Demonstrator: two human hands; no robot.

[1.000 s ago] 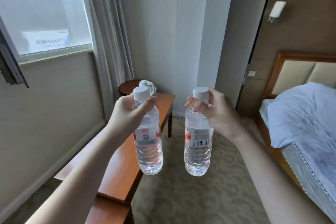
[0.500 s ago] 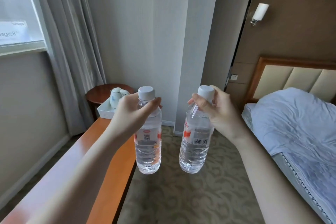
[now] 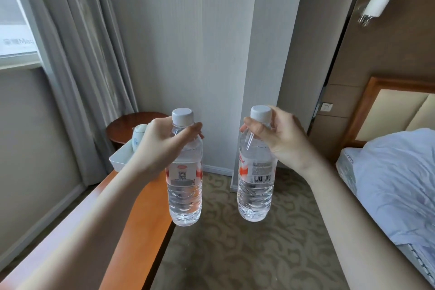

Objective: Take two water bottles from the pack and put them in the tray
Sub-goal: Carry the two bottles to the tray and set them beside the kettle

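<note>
Bottles, 2 of them, hang upright in mid-air: the left hand (image 3: 162,146) has its grip closed round the left bottle (image 3: 184,181), the right hand (image 3: 280,141) round the right bottle (image 3: 255,172). Carrying step; next, lower both into the white tray (image 3: 121,159) at 10 o'clock on the desk (image 3: 141,207).

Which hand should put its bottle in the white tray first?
Probably the left hand. Its bottle hangs over the wooden bench, right beside the tray. The right hand holds its bottle over the carpet, farther away.
</note>
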